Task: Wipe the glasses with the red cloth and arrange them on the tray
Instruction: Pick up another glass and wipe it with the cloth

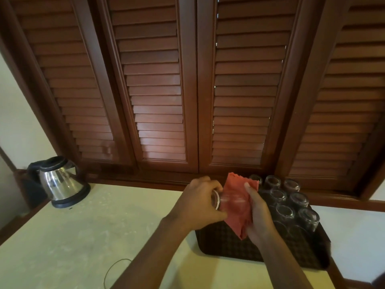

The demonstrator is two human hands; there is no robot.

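I note a pale counter [87, 222]. Dark tray [225, 240] rests on it; steel kettle [60, 182] well left of tray, thin cord [116, 268] nearer, left.

Head-worn camera looks forward and down, close over the counter [83, 236].

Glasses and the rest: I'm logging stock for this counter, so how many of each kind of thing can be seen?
Glasses upturned on the tray: 8 plainly seen, e.g.; others may be hidden behind the hands
Glass held in the left hand: 1
Red cloth in the right hand: 1
Tray: 1
Kettle: 1
Total: 12
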